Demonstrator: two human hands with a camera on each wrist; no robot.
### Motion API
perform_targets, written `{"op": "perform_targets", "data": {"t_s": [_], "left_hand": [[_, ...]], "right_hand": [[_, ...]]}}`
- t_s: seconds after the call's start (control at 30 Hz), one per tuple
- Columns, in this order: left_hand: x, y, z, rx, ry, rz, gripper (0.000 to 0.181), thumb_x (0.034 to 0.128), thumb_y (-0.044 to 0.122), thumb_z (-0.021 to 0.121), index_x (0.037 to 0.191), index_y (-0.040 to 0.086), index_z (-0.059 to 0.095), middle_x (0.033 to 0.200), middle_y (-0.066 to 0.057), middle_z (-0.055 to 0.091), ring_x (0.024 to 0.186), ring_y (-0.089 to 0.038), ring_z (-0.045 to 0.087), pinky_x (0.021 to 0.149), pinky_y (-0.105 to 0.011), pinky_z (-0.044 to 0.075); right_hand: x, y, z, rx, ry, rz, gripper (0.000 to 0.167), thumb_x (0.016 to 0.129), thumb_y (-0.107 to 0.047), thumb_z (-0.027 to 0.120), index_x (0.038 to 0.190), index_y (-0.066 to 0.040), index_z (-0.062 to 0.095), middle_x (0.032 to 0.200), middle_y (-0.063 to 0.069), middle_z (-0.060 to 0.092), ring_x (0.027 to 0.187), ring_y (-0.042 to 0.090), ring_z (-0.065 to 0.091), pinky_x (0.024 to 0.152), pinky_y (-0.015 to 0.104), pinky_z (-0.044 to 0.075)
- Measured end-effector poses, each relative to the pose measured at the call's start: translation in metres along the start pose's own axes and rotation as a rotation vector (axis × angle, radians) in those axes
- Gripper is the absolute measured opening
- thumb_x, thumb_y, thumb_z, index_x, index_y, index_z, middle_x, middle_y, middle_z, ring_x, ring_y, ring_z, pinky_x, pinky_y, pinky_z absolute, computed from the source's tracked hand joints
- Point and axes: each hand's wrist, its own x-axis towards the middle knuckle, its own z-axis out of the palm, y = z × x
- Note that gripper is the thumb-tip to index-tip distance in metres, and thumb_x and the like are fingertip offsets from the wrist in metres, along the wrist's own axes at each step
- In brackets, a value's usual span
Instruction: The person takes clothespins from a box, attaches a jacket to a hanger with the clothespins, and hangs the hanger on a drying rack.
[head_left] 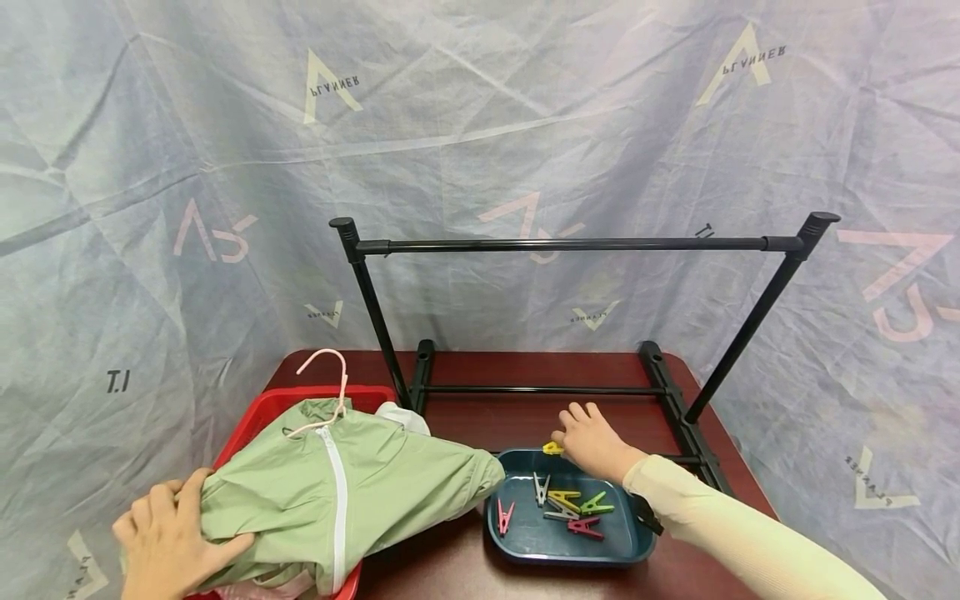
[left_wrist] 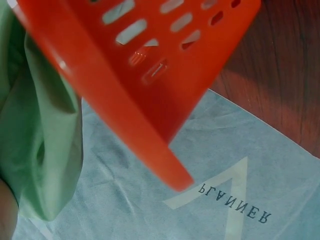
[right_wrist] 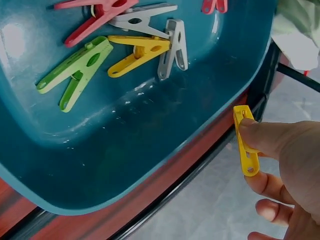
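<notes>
My right hand [head_left: 596, 442] pinches a yellow clothespin [right_wrist: 246, 142] between thumb and fingers, over the far rim of a dark blue tray [head_left: 517, 550]. Several clothespins lie in the tray, among them a green one [right_wrist: 76, 72], another yellow one and pink and grey ones. At the lower left, my left hand [head_left: 168, 533] grips the side of a light green zip jacket [head_left: 288, 475], its thumb lying over the cloth. A pink hanger [head_left: 343, 387] pokes out of the jacket's collar. The left wrist view catches only the jacket's edge and a bit of the hand.
Under the jacket stands a red slotted basket [left_wrist: 125, 105] with white cloth [head_left: 405, 418] and pink cloth in it. A black clothes rack [head_left: 570, 245] spans the back of the dark red table [head_left: 525, 364]. Grey printed sheeting [head_left: 480, 100] hangs behind.
</notes>
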Motion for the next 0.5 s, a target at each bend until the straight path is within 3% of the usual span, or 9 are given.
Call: {"op": "perform_targets", "data": {"t_s": [0.5], "left_hand": [[0.0023,-0.0022,0.0002,0.012,0.023,0.050,0.114,0.0632,0.099,0.031,0.115,0.000,0.053,0.093,-0.029,0.040,0.071,-0.045,0.029,0.063,-0.056,0.019]], "right_hand": [[0.0086,0.0033,-0.0096,0.087,0.039,0.033,0.023,0.080,-0.031,0.082,0.099,-0.019,0.074,0.088,0.006,0.055,0.084,0.025,0.043,0.072,0.042,0.036]]}}
